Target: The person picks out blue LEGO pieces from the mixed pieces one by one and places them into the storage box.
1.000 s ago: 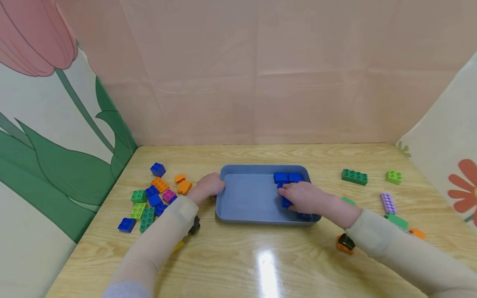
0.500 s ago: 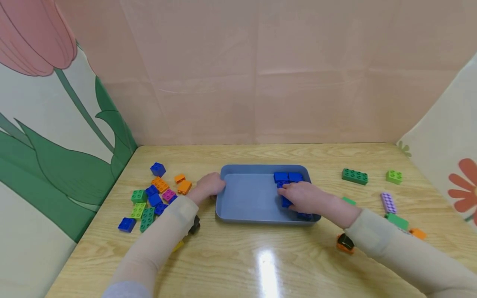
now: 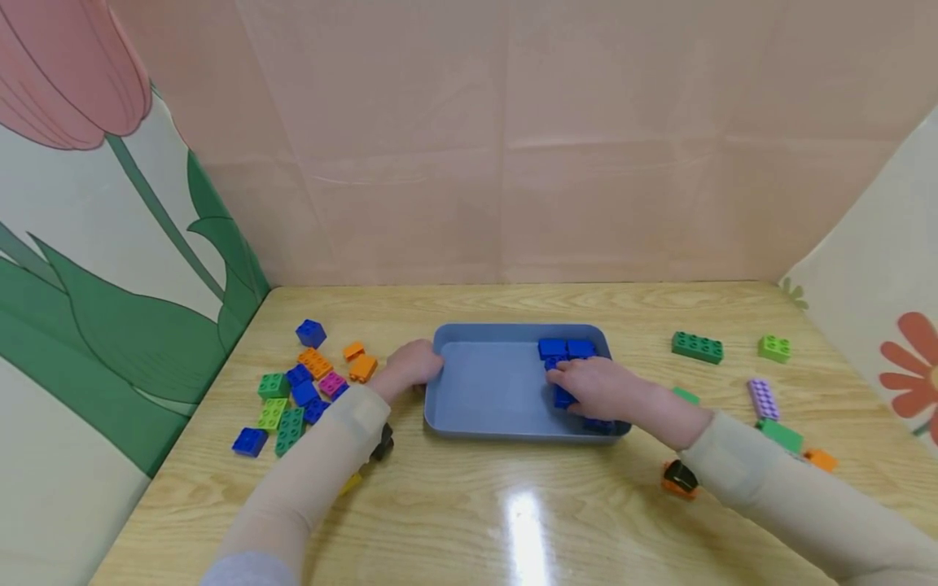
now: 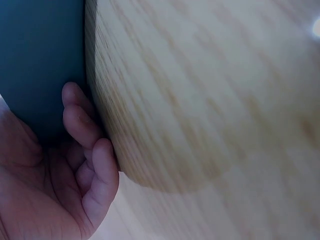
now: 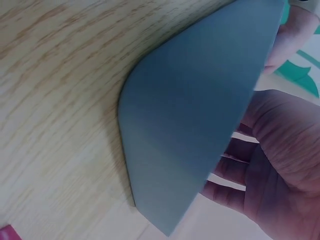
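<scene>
A blue-grey tray (image 3: 484, 324) sits in the middle of the wooden table. My left hand (image 3: 413, 364) grips its left side; in the left wrist view, curled fingers (image 4: 100, 172) lie against the outer wall. Several blue toy bricks (image 3: 554, 349) line the tray's right part. Over them is my right hand (image 3: 597, 384), reaching across the right rim and touching the bricks. Its fingertips are largely hidden, so I cannot tell whether it pinches one. From the right wrist view, the tray wall (image 5: 190, 100) blocks the ends of the right hand's fingers (image 5: 230, 170).
Left of the tray lie several loose bricks: blue, green, pink and orange (image 3: 314, 364). To its right are a dark green brick (image 3: 698, 347), a lime brick (image 3: 774, 348) and a purple brick (image 3: 764, 399). An orange and black piece (image 3: 680, 478) lies by the right sleeve.
</scene>
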Demonstrator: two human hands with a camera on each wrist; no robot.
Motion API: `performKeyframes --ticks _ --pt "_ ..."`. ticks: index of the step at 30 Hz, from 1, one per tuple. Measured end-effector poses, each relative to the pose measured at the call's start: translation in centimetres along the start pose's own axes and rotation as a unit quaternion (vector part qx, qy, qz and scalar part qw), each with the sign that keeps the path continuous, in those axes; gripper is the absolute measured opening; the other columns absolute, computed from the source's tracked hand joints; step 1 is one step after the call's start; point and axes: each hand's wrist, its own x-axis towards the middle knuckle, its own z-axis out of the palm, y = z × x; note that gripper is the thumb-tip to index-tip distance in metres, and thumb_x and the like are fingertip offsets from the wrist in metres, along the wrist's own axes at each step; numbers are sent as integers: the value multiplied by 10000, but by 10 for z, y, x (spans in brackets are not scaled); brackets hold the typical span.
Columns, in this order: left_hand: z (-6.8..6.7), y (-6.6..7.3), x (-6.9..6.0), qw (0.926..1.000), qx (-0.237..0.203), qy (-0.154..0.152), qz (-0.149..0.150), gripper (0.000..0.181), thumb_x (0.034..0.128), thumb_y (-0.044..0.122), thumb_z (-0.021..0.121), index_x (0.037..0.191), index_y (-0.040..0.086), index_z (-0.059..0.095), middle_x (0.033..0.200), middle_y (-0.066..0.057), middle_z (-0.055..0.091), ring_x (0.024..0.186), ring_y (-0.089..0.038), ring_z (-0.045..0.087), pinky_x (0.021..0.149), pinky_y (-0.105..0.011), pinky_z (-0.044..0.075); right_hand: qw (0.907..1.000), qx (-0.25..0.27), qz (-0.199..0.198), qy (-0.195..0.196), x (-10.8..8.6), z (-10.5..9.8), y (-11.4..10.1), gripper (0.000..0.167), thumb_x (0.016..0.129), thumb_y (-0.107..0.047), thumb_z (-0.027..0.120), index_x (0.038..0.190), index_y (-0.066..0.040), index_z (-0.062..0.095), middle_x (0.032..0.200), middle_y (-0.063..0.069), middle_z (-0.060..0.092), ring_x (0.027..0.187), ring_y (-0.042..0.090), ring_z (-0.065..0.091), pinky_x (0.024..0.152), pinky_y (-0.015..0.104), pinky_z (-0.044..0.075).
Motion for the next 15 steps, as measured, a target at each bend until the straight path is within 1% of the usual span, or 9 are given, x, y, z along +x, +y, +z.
performKeyframes --ticks 3,6,7,10,15 --pt "0 0 -1 10000 13 25 27 284 963 225 460 777 60 598 663 -74 586 546 -194 562 493 -291 445 10000 -13 47 80 -3 -2 1 452 794 -235 810 1154 -25 636 1110 177 658 958 320 649 800 461 536" --pt "0 0 -2 10000 19 32 39 286 963 228 460 775 61 595 664 -74 584 549 -196 560 496 -294 445 9998 -37 93 190 -7 -8 1 428 789 -233 813 1132 -45 638 1051 136 663 875 270 653 745 431 549" --pt "0 1 -2 10000 23 31 40 286 963 229 460 776 61 595 666 -74 584 551 -197 560 498 -294 446 9997 -26 117 228 -9 -10 1 422 793 -230 809 1133 -48 640 1053 133 665 870 265 655 742 427 551" --pt "0 1 -3 10000 25 27 34 286 964 230 458 778 62 595 671 -74 587 558 -198 561 504 -296 447 9988 15 114 473 -16 -19 1 399 790 -209 810 1114 -42 646 1009 109 665 815 232 648 707 405 553" --pt "0 1 -3 10000 15 53 52 289 966 224 452 775 63 597 671 -73 591 559 -196 563 508 -296 449 9961 167 222 843 -31 -30 6 402 782 -208 819 1107 -45 648 934 47 638 731 166 618 661 365 549"
